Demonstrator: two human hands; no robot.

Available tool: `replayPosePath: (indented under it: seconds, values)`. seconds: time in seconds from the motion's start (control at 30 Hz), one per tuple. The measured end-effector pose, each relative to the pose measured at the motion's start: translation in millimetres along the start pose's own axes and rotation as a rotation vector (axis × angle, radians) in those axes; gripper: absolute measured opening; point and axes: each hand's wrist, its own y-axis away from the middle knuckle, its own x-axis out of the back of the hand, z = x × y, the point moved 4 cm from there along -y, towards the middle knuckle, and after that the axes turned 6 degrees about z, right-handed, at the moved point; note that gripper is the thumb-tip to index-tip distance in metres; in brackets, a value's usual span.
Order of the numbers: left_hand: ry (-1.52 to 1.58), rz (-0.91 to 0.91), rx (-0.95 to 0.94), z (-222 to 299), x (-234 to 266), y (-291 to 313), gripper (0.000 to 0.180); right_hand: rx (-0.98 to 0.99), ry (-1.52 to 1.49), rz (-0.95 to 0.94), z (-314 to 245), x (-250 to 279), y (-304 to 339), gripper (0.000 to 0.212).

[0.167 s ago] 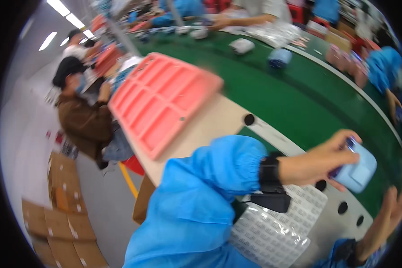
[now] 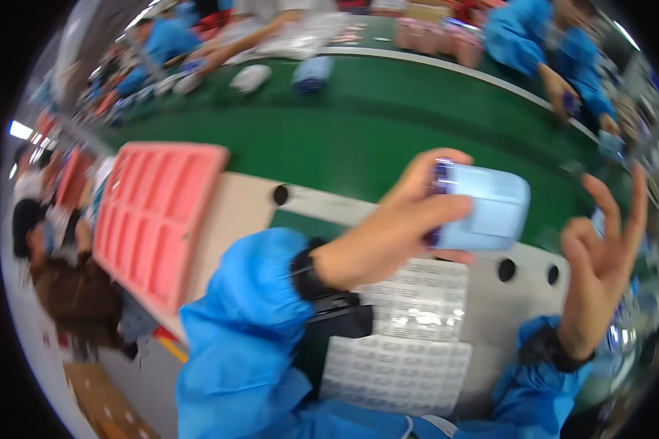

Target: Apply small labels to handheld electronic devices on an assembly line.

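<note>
My left hand [image 2: 410, 219] grips a light blue, rounded, box-like device [image 2: 494, 208] with a shiny dark purple-blue end, holding it above the work surface. The kind of device is not clear. To its right, my right hand [image 2: 600, 274] is raised, two fingers stretched up and the thumb and another finger drawn together. Whatever sits in that pinch is too small or blurred to name. Beneath my left hand lie a glossy sheet of printed labels [image 2: 417, 300] and a second label sheet [image 2: 395, 373].
A pink compartment tray [image 2: 157, 219] rests at the left on a pale board. Beyond runs a green conveyor belt [image 2: 388, 117] carrying a white wrapped item [image 2: 251, 78] and a blue item [image 2: 313, 74]. Co-workers sit along the far side, one in a blue sleeve [image 2: 516, 36].
The view has swung right, so the tray and belt sit further left. My left hand still holds the blue device. My right hand shows more fully, its thumb and a finger drawn together.
</note>
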Motion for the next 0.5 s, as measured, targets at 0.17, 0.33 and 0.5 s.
replayPosePath:
  seconds: [0.17, 0.33, 0.5]
  values:
    - [-0.119, 0.080, 0.012, -19.0, -17.7, 6.6, 0.057, -0.122, -0.133, -0.035, 12.9, 12.3, 7.7, 0.085]
    - [-0.232, 0.108, -0.059, -20.6, -12.0, 15.4, 0.065, -0.136, -0.114, -0.139, 19.6, -1.7, 18.9, 0.088]
    - [-0.313, 0.116, -0.056, -24.3, -10.3, 14.4, 0.069, -0.043, -0.075, -0.224, 24.3, -9.9, 15.5, 0.086]
